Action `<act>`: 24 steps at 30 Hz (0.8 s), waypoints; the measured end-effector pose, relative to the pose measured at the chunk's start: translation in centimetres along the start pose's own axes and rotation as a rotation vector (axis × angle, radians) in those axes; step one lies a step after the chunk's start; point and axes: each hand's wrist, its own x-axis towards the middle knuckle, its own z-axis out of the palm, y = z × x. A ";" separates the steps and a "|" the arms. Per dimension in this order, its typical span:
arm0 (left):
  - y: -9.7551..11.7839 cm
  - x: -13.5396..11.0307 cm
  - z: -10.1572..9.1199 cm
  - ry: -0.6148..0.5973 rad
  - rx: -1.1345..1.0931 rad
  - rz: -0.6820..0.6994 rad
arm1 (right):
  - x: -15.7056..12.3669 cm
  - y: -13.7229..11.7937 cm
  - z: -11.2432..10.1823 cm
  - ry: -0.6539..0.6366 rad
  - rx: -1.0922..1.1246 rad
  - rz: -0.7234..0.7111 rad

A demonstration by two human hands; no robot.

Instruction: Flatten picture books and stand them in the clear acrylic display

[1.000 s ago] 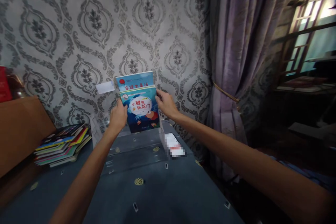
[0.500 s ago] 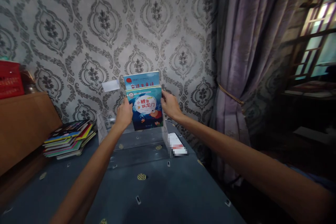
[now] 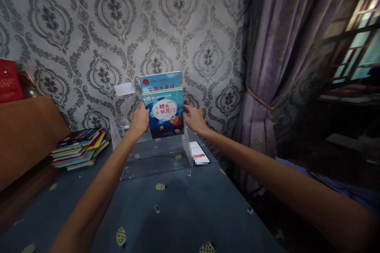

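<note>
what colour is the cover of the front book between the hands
Mainly blue with a white title patch; the front book shows best in the head view.

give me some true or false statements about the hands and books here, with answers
1. The left hand and right hand grip the front book by its side edges. True.
2. The stack of books lies right of the clear stand. False: it lies to the stand's left.
3. A rear book stands behind the front book, its top showing above it. True.
4. The phone rests on the stack of books. False: it lies on the table, right of the clear stand.
</note>
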 end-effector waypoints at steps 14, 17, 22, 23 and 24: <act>-1.2 -0.6 1.2 -0.119 -0.034 -0.017 | -2.0 1.9 2.6 -0.069 0.068 0.158; -1.2 -0.6 1.3 -0.116 -0.046 -0.023 | -2.1 2.0 2.9 -0.062 0.100 0.156; -1.3 -0.7 1.4 -0.101 -0.051 -0.008 | -2.0 2.4 3.0 -0.046 0.155 0.147; -1.3 -0.7 1.4 -0.097 -0.053 -0.006 | -2.1 2.5 3.0 -0.043 0.158 0.145; -1.4 -0.8 1.4 -0.092 -0.055 -0.004 | -2.1 2.6 3.0 -0.041 0.160 0.141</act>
